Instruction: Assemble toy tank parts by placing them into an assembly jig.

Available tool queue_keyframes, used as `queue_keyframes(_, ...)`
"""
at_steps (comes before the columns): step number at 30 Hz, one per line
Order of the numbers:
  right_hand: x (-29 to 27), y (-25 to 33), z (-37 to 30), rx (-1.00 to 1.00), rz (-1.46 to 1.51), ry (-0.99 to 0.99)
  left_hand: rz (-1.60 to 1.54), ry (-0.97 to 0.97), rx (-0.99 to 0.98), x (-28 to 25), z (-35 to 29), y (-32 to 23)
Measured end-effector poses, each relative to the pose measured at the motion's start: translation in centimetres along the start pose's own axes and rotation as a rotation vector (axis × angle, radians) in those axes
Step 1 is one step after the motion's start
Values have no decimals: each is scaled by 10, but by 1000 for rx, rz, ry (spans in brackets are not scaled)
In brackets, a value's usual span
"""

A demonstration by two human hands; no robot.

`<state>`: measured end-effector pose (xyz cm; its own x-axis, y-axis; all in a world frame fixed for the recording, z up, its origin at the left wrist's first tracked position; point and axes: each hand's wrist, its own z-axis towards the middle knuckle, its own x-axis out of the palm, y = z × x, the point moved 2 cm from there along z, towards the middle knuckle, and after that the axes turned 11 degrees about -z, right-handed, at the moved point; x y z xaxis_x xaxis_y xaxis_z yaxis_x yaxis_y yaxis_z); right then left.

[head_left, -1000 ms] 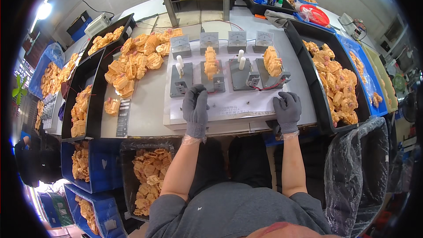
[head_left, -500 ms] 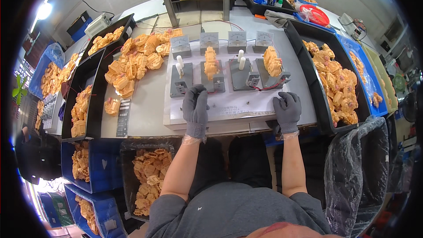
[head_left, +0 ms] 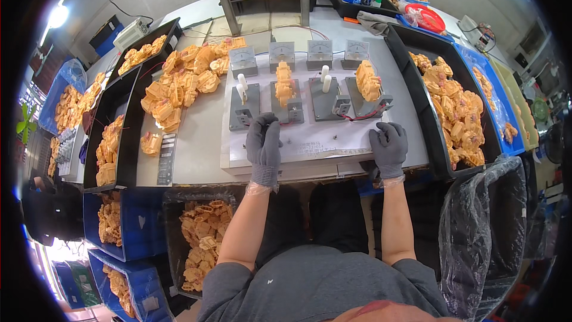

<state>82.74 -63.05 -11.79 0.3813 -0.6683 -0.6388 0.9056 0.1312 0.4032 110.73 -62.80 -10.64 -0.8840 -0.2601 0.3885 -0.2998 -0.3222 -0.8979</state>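
My left hand, in a grey glove, rests at the front of a white-topped board, just before the leftmost grey test fixtures. Its fingers are curled in, and whatever they may hold is hidden. My right hand, gloved alike, lies at the board's front right with its fingers bent; anything inside them cannot be made out. One orange plastic part sits upright on the second fixture, another orange part on the rightmost. White pegs stand bare on the first fixture and third fixture. Behind stand several dial meters.
Loose orange parts are heaped on the table left of the board. A black tray of them stands at the right, another black tray at the left. Two metal posts rise behind. Below the table edge is a filled bin.
Both hands stay in almost the same place and pose. The parts on the fixtures have not visibly moved; the view has shifted very slightly.
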Motion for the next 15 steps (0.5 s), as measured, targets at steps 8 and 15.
queue_keyframes(8,1,-1,0,-5,0,-4,-5,2,12,0,-1,1)
queue_keyframes(15,0,1,1,-18,-8,-10,1,-9,-12,1,-1,0)
